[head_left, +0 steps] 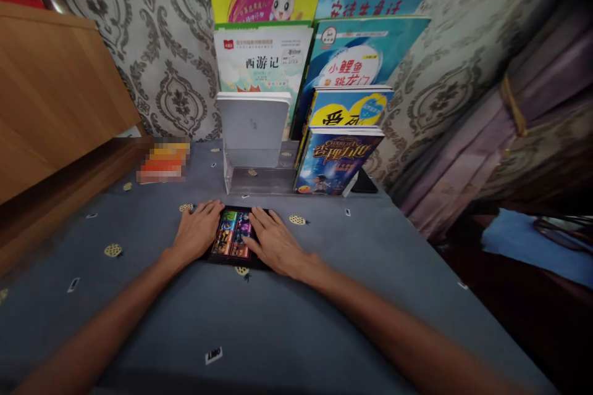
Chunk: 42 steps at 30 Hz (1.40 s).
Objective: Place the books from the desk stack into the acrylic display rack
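Note:
A dark book with a colourful cover [232, 236] lies flat on the grey cloth-covered table [278, 321]. My left hand [198, 229] rests flat on its left side, fingers stretched out. My right hand [273, 241] lies flat on its right side, fingers also spread. Both palms press down on the book and cover its outer edges. Just behind it stands a clear acrylic book stand [252, 176].
The stand holds a grey book [254, 122] and several colourful children's books [338, 157] in tiers against patterned wallpaper. A wooden cabinet [50, 86] stands at left. A blurred orange item [163, 162] lies at back left. Curtains [509, 123] hang at right.

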Tool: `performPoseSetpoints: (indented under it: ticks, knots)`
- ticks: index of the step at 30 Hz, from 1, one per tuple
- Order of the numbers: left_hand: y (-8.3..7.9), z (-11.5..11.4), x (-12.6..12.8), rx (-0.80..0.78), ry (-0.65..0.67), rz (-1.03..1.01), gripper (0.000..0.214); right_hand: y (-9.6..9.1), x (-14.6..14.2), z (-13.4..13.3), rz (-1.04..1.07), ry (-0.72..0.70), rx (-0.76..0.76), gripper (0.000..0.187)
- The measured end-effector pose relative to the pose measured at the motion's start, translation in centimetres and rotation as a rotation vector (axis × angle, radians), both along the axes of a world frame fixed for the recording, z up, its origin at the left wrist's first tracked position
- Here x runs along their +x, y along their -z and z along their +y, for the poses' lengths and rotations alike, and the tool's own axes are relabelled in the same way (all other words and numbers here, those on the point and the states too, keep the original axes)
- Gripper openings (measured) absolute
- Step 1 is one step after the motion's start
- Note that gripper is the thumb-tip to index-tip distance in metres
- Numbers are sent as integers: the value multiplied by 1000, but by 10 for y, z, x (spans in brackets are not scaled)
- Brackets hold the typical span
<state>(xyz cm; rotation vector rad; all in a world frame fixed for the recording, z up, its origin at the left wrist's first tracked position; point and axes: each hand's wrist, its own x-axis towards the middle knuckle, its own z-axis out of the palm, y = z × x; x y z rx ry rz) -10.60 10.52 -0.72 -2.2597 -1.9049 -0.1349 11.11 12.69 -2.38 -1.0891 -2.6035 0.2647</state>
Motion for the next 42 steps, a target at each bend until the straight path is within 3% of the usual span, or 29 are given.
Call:
performPoseSetpoints:
  ticks: [6, 11, 14, 22, 28, 34, 42]
  knots:
    - [4, 0, 3, 20, 9, -21, 46, 1, 15, -5, -6, 38, 35, 57]
    - [9, -4, 14, -38, 217, -88, 48, 0, 14, -6, -34, 50, 27, 58]
    - [10, -6, 13, -38, 263, -115, 50, 3, 15, -5, -17, 40, 45, 58]
    - [10, 3, -38, -75, 102, -145, 50, 7, 16, -3, 4, 20, 64, 57]
    - [3, 7, -69, -156, 183, -329, 52, 6, 14, -4, -34, 46, 32, 59]
    - [-5, -12, -85, -216, 164, -393, 52, 6, 13, -5, -30, 40, 30, 59]
    - [1, -54, -97, -95, 209, -406, 47, 4, 12, -6, -41, 52, 25, 58]
